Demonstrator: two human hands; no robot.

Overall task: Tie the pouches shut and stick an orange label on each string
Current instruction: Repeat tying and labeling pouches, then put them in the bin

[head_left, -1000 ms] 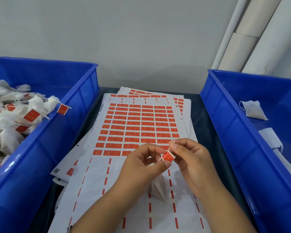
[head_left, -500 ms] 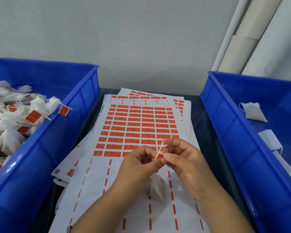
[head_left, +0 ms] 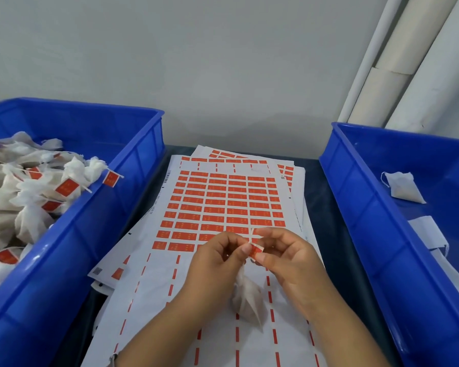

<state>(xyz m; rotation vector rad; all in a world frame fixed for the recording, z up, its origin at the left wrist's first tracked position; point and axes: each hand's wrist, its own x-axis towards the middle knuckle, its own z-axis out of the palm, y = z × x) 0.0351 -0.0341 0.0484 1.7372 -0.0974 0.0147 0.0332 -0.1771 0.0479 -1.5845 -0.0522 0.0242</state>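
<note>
Head view: both hands have dropped slightly toward the label sheet (head_left: 223,207). The left hand (head_left: 217,263) and right hand (head_left: 286,260) pinch the orange label (head_left: 255,251) on the string (head_left: 250,235), now folded shorter than a second ago. The pouch (head_left: 247,298) hangs below, over the sheet.

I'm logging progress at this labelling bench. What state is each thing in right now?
pouch in hand: tied, hanging below the hands.
orange label: on the string, pinched by both hands.
left hand: pinches the label.
right hand: pinches the label.
label sheet: partly used, lower rows peeled.
left bin: holds tied, labelled pouches.
right bin: holds unlabelled pouches.
</note>
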